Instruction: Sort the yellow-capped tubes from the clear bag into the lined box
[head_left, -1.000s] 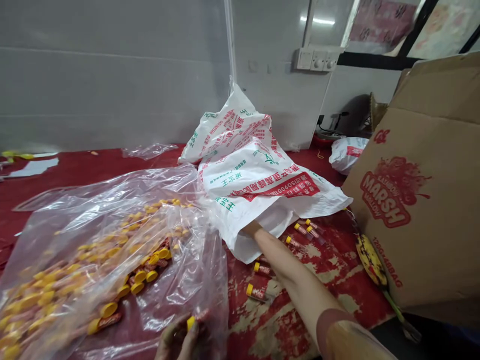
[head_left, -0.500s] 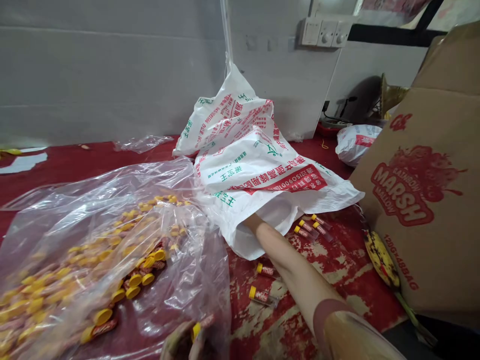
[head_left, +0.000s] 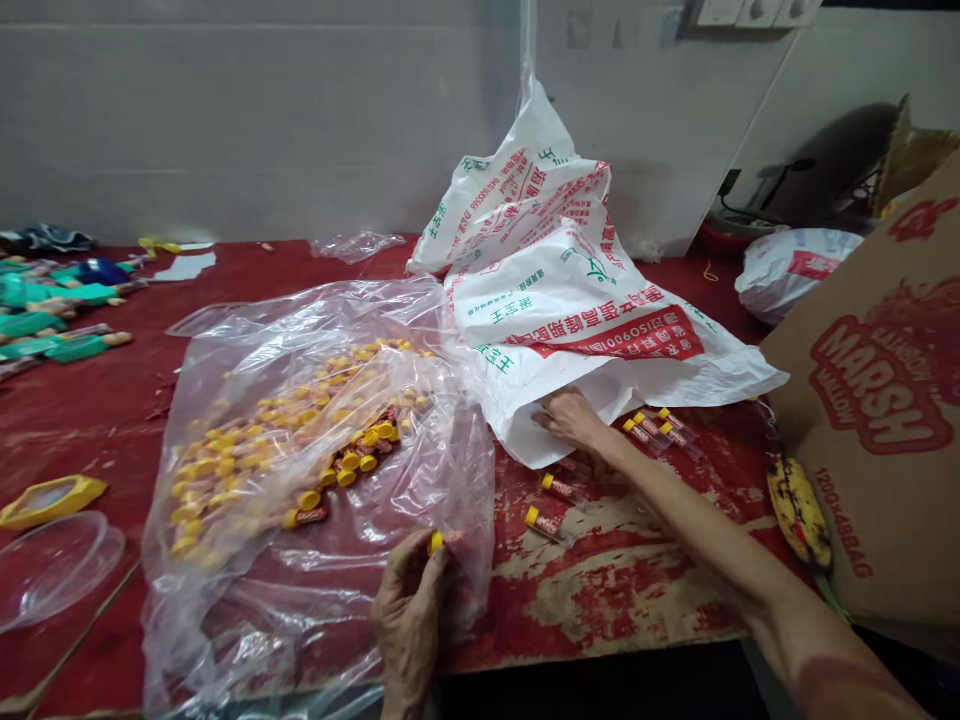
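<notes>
My left hand (head_left: 409, 605) is closed in a pinch on a small clear tube with a yellow cap (head_left: 437, 541), above the near right part of a clear plastic bag (head_left: 300, 620). Many similar yellow-capped tubes with red labels (head_left: 225, 465) lie in that bag. My right hand (head_left: 571, 415) is at the open mouth of a white woven sack (head_left: 577, 300) printed in red and green. Its fingers look curled together, and I cannot make out what they hold. Several capped tubes (head_left: 551, 525) lie loose on the red surface beside my right forearm.
A brown marshmallow carton (head_left: 885, 440) stands at the right, with a spotted yellow object (head_left: 799, 515) against it. Green packets (head_left: 60, 300) lie at far left, near a yellow tray (head_left: 52, 500) and a clear plastic lid (head_left: 67, 570). A tiled wall (head_left: 262, 130) rises behind.
My right hand has drawn back from deep inside the sack to its mouth. The view has shifted, showing more of the left side; my left hand still pinches the tube.
</notes>
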